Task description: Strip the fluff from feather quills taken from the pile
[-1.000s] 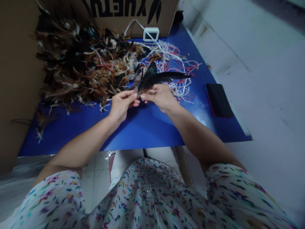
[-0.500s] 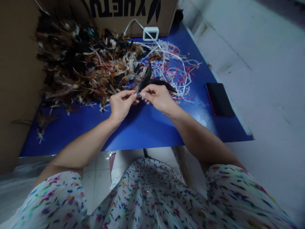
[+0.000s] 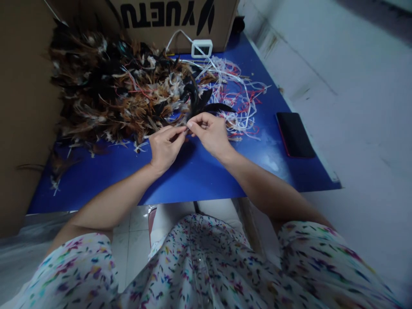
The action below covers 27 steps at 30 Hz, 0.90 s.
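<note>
A small bunch of black feathers (image 3: pixel 200 99) fans up and to the right from between my fingertips, above the blue table. My left hand (image 3: pixel 167 146) pinches the lower end of the bunch between thumb and forefinger. Right beside it, my right hand (image 3: pixel 210 133) is closed in a pinch at the same spot, its fingertips touching those of my left. The pinched ends are mostly hidden by the fingers. Just behind my hands lies a big heap of brown, black and whitish feathers (image 3: pixel 119 94).
White and red strings (image 3: pixel 240 94) lie tangled at the back right. A small white-framed device (image 3: pixel 201 49) stands before a cardboard box (image 3: pixel 174 30). A dark phone (image 3: pixel 295 134) rests on the right of the blue table (image 3: pixel 199 180), near the wall. One loose feather tuft (image 3: pixel 59 167) lies left.
The black feathers have spread, with more of them now standing upright. My right hand has shifted slightly left, and its fingertips have closed up against my left hand.
</note>
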{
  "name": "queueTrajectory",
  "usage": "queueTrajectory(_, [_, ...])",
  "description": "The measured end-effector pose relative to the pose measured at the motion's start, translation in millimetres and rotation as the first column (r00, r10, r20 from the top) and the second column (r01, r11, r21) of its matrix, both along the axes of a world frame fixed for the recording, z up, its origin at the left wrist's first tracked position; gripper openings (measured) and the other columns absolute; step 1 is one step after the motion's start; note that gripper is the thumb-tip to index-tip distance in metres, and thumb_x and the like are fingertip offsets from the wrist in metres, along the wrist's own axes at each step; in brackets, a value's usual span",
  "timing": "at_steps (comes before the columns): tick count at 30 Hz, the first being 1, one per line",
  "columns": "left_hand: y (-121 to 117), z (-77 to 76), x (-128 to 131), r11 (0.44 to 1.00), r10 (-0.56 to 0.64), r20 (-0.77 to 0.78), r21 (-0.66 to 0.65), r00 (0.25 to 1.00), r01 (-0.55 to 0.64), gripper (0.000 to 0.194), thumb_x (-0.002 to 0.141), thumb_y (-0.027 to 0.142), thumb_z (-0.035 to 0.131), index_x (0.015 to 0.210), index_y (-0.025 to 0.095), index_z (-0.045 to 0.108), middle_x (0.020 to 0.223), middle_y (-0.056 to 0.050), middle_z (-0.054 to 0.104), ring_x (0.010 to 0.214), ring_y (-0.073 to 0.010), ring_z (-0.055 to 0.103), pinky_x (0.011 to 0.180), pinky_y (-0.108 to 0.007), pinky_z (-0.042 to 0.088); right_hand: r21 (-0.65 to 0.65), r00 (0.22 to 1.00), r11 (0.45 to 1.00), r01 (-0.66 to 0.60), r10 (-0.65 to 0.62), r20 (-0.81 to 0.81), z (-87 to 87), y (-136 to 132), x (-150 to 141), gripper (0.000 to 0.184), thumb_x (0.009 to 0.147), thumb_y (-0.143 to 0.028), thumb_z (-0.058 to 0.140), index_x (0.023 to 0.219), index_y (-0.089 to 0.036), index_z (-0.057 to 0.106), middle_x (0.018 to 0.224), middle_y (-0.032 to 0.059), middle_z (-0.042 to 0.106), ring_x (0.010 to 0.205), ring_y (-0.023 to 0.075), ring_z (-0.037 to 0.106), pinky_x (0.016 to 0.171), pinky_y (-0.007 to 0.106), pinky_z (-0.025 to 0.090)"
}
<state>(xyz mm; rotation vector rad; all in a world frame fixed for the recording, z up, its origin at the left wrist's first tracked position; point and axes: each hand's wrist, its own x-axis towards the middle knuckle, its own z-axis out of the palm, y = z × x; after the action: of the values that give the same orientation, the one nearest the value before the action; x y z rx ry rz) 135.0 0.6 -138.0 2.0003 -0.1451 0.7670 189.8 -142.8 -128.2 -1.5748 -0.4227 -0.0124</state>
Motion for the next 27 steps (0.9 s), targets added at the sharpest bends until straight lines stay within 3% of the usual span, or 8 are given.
queueTrajectory(8, [1.9,-7.8,2.8,0.997,-0.033,0.136,0.073,0.99,0.023,0.011,0.088,0.025,0.073,0.086,0.021,0.083,0.076,-0.002,0.08,0.067,-0.0116,0.071,0.067,-0.024,0.055,0.027,0.997,0.998,0.058,-0.06,0.053,-3.0,1.1,4.6,0.009,0.077,-0.024,0.072,0.074,-0.017,0.068,0.066,-0.0027,0.068,0.057,0.0093,0.06,0.06,0.025,0.051])
queueTrajectory(12, [1.4,-8.3,1.3,0.991,-0.098,0.021,-0.084,0.995,0.1,0.016,0.09,0.032,0.072,0.092,0.02,0.083,0.083,-0.004,0.082,0.07,-0.0143,0.076,0.069,-0.027,0.061,0.023,0.998,0.999,0.046,-0.047,0.049,0.1,-1.4,5.7,0.008,0.076,-0.023,0.071,0.072,-0.016,0.068,0.065,-0.0025,0.067,0.056,0.0088,0.059,0.059,0.024,0.05])
queueTrajectory(17, [2.7,-8.0,5.0,0.936,-0.224,-0.087,-0.298,0.971,0.19,0.032,0.089,0.048,0.073,0.092,0.018,0.08,0.079,-0.003,0.08,0.065,-0.0148,0.076,0.064,-0.027,0.064,0.031,1.0,1.0,0.003,-0.004,0.028,2.5,-3.6,7.2,0.009,0.074,-0.023,0.071,0.07,-0.016,0.068,0.063,-0.0025,0.066,0.055,0.0084,0.057,0.057,0.024,0.049])
queueTrajectory(22, [6.1,-4.4,8.4,0.945,-0.196,-0.031,-0.273,0.98,0.18,0.036,0.087,0.053,0.074,0.084,0.018,0.078,0.068,0.0,0.072,0.053,-0.0086,0.067,0.054,-0.019,0.056,0.05,0.994,0.996,-0.068,0.072,-0.081,6.2,-3.7,5.2,0.007,0.075,-0.02,0.072,0.071,-0.016,0.067,0.062,-0.0022,0.065,0.057,0.0088,0.058,0.056,0.023,0.049])
queueTrajectory(27, [6.9,-6.9,10.2,0.96,-0.164,0.143,-0.204,0.976,0.191,0.023,0.086,0.042,0.078,0.081,0.02,0.078,0.081,0.0,0.07,0.051,-0.0046,0.062,0.048,-0.018,0.052,0.138,0.967,0.983,-0.124,0.151,-0.207,11.9,-2.1,0.8,0.008,0.073,-0.013,0.071,0.067,-0.015,0.066,0.056,-0.004,0.063,0.053,0.0068,0.058,0.052,0.019,0.048])
